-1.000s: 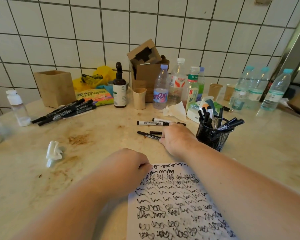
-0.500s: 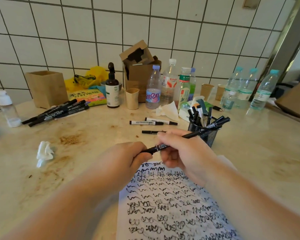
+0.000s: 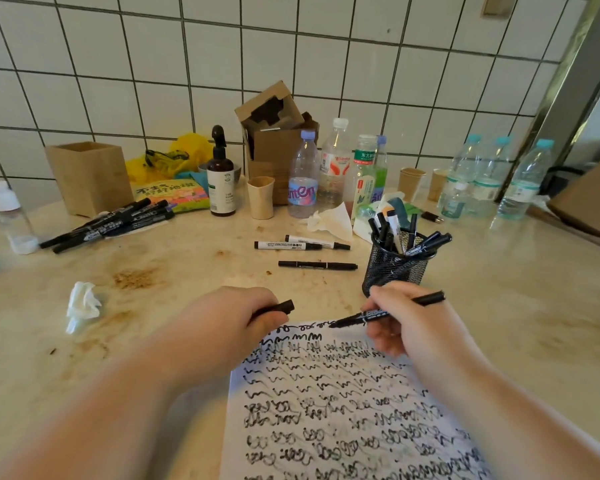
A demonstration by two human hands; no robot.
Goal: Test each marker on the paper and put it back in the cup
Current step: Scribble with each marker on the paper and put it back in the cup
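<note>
My right hand (image 3: 409,320) grips a thin black marker (image 3: 426,300), its bare tip touching the top edge of the white paper (image 3: 343,403), which is covered in black scribbles. My left hand (image 3: 229,323) is closed on the marker's black cap (image 3: 281,306), just left of the paper's top. A black mesh cup (image 3: 395,265) holding several markers stands right behind my right hand. Three markers lie on the table behind my hands: two white ones (image 3: 288,245) and a thin black one (image 3: 317,265).
A pile of black markers (image 3: 111,223) lies at the left beside a wooden box (image 3: 90,176). Bottles (image 3: 303,178), paper cups (image 3: 260,197), a cardboard box and tissues (image 3: 329,220) line the tiled wall. A crumpled tissue (image 3: 82,304) lies at the left.
My right hand picked a thin black marker off the table. Both hands pulled its cap off; the left keeps the cap, and the right brought the tip down to the paper.
</note>
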